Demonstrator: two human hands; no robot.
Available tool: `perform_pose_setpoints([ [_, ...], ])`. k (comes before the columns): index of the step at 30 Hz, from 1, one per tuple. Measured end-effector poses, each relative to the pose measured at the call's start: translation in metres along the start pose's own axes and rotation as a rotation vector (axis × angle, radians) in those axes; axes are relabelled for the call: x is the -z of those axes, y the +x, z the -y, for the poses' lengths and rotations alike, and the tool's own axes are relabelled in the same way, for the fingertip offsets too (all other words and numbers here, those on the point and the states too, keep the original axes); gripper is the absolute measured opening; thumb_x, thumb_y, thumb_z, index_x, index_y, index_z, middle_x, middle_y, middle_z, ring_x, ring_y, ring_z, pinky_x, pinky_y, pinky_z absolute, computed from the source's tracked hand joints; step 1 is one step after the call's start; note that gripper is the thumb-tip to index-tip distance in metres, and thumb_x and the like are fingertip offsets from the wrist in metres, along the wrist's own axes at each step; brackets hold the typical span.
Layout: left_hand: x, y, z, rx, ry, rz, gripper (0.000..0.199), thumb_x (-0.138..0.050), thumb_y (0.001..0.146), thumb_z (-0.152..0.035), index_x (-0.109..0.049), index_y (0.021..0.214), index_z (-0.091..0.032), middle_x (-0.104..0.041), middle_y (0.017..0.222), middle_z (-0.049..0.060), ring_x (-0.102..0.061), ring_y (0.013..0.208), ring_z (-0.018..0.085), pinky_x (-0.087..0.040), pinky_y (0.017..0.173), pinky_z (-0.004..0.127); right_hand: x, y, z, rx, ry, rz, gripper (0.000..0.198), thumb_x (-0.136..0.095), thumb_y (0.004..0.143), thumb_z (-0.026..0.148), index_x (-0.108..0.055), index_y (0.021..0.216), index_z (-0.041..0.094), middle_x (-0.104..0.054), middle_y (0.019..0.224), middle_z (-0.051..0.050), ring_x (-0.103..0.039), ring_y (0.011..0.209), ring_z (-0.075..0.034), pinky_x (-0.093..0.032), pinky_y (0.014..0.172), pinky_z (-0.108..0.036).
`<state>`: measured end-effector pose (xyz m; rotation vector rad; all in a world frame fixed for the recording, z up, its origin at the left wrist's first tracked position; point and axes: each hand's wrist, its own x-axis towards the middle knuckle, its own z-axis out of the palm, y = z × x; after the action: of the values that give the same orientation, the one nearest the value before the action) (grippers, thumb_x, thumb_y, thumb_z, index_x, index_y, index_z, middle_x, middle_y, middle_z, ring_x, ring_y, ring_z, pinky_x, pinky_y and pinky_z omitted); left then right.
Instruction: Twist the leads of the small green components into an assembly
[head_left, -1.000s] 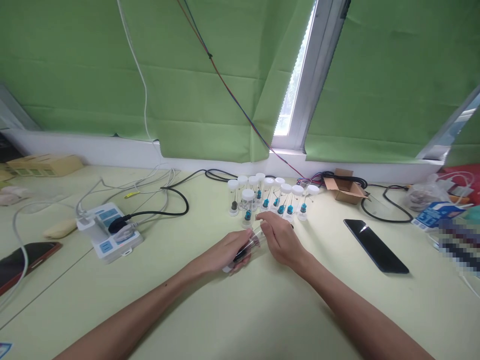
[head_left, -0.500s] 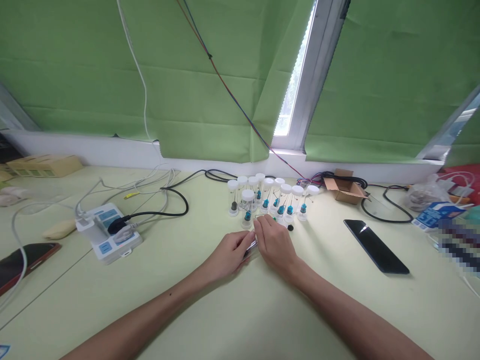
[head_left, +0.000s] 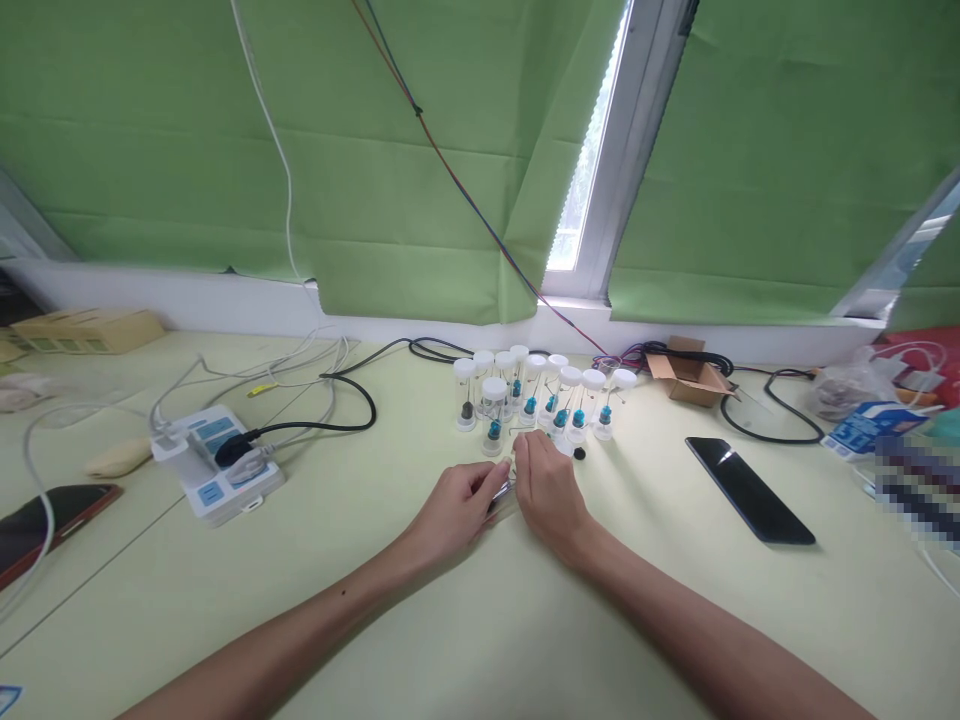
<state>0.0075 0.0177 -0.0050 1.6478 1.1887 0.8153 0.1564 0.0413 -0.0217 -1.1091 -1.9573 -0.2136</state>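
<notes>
Here, tubes (head_left: 531,390) on pale table (head_left: 420,640); green blinds (head_left: 420,210) (creased) behind.

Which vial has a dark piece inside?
The leftmost vial; its piece looks dark, while those clearly visible in other vials are blue.

The hands (head_left: 454,505) hide most of a clear tube (head_left: 502,492), its contents indistinct.

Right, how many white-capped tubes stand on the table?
10 visible: one tube nearest the left hand, four tubes just behind it, five tubes to the right. Others may be hidden.
</notes>
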Motion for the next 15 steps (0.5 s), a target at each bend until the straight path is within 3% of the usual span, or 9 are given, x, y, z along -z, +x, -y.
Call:
perform_pose_setpoints([
  [8,-0.0002,0.0026,0.0040,0.004,-0.077,0.021,0.049,-0.037,0.092,-0.060,-0.039,0.064,-0.020,-0.041,0.046,-0.006,-0.032,0.036,0.008,-0.026,0.039,0.023,-0.0095,0.0002,0.0026,-0.069,0.015,-0.060,0.030,-0.025,0.099,0.014,-0.042,0.075,0.022,-0.051,0.071,-0.005,-0.048,0.064,-0.019,-0.040,0.058,-0.030],
  [15,0.0014,0.0042,0.0033,0.005,-0.049,0.044,0.050,-0.036,0.093,-0.060,-0.039,0.064,-0.020,-0.043,0.046,-0.005,-0.034,0.035,0.008,-0.028,0.039,0.022,-0.0094,0.0014,0.0004,-0.014,-0.077,-0.013,0.030,-0.026,0.099,0.013,-0.045,0.076,0.020,-0.052,0.071,-0.006,-0.050,0.064,-0.019,-0.040,0.057,-0.030],
])
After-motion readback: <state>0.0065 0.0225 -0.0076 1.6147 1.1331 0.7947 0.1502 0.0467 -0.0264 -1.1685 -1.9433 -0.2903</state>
